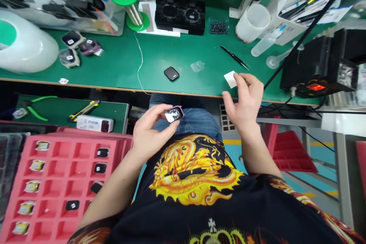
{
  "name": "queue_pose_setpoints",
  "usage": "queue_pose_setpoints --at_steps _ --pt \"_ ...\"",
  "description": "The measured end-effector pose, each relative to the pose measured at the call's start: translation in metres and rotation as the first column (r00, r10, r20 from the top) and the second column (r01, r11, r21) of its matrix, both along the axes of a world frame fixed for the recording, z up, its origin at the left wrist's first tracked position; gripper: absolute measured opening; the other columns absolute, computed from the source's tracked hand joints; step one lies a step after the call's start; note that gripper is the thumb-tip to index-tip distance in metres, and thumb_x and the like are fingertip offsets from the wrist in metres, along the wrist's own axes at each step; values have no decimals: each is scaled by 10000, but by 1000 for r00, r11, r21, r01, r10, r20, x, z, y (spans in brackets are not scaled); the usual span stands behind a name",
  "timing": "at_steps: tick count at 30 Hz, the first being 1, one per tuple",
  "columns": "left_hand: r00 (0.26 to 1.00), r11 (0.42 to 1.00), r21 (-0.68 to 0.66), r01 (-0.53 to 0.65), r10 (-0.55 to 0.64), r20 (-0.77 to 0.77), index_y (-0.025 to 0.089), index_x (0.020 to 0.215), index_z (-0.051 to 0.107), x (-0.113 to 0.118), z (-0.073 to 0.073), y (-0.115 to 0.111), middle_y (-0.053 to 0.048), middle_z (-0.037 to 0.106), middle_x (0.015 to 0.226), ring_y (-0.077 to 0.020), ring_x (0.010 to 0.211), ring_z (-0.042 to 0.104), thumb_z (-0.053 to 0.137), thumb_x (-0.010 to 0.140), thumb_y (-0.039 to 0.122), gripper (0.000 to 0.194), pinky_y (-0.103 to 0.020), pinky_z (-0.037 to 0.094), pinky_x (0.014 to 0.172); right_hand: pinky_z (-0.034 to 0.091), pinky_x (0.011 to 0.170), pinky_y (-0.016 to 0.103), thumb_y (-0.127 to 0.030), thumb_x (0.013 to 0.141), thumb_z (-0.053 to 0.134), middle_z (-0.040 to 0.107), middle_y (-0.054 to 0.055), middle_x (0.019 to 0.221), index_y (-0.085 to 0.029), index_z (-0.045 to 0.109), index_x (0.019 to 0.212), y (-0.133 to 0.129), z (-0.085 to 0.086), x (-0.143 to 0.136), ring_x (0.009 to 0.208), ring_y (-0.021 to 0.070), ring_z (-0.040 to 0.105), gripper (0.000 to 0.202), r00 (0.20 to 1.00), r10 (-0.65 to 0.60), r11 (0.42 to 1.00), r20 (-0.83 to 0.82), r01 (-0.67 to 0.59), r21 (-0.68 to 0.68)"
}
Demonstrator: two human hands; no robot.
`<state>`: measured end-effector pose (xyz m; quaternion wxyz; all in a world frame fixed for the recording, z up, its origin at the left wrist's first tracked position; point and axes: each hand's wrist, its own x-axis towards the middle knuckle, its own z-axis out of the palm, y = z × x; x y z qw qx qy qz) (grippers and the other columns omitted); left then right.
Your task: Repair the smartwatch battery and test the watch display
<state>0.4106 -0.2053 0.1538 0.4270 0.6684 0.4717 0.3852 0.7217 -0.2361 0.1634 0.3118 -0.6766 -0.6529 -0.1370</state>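
Gripping a small rounded-square watch with a purple frame and dark glossy face (175, 113), the left hand (151, 131) closes thumb and fingers on its sides in the head view. The watch is in the air over the blue denim trousers (198, 120), just short of the front edge of the green-topped bench (114, 61). It looks light and stiff, with a smooth face that would probably slip and mark easily; the frame's outer sides seem the safest hold.

Well apart from the left, the right hand (244, 97) has its thumb spread from its forefinger, whose tip meets a thin white paper-like square (230, 79) near the bench's front edge. Whether the fingers pinch that square cannot be told. It should be nearly weightless and bend readily, best taken by a corner.
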Motion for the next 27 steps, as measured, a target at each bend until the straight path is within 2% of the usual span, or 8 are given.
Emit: queue_pose_setpoints --at_steps 2,6,11,14,16,19,23,27 --pt "985 988 -152 -4 30 173 226 1242 774 0 0 1 -62 791 1144 -200 1014 763 903 846 234 417 -340 629 961 466 1200 625 -428 1073 647 585 245 1516 -115 579 1548 0 -3 13 1424 405 528 573 995 1 994 102 10 -106" --pt "882 896 -423 133 87 463 221 1186 779 4 2 11 -46 792 1045 -156 885 760 975 776 214 455 -256 635 812 493 1168 640 -424 1050 696 678 175 1453 -233 669 1442 -5 -15 21 1426 406 578 437 998 52 983 22 -48 -175" --pt "813 739 -615 275 162 558 204 1210 771 12 6 14 -35 764 972 -140 759 723 1000 747 229 516 -247 609 701 558 1128 646 -277 1053 623 763 93 1338 -340 748 1372 -17 -23 18 1347 355 691 349 978 163 976 -133 -179 -127" --pt "794 644 -685 341 193 577 196 1197 763 13 3 11 -31 750 949 -127 740 696 1011 726 215 533 -238 591 697 605 1062 660 -307 1036 611 805 51 1205 -463 805 1267 -19 -13 15 1247 367 750 339 941 184 969 -282 -222 -107" --pt "792 613 -704 358 200 577 204 1187 759 9 1 10 -29 747 958 -118 745 684 1011 728 207 524 -229 581 703 639 964 644 -367 1035 626 819 33 1098 -521 827 1156 -9 -1 12 1113 371 790 281 920 175 971 -351 -220 -92" --pt "796 592 -716 370 195 573 217 1181 754 0 -2 7 -25 739 972 -125 764 681 1014 728 211 522 -235 577 706 667 933 558 -386 1075 606 821 10 1085 -457 838 1105 35 21 6 1039 317 797 245 903 178 973 -391 -221 -67" --pt "829 599 -732 324 193 524 213 1213 766 -8 -6 0 -30 731 1002 -125 752 665 1023 718 232 558 -249 578 701 618 1053 421 -262 1064 604 816 41 1176 -239 841 1098 144 46 -9 1120 255 762 240 886 207 958 -416 -269 -96" --pt "839 620 -742 255 240 489 215 1222 785 -9 -10 -5 -29 724 1010 -110 726 635 1027 707 254 571 -242 559 683 565 1077 393 -176 1103 535 787 68 1270 -182 807 1263 244 51 -29 1200 264 724 316 947 168 951 -275 -229 -206"
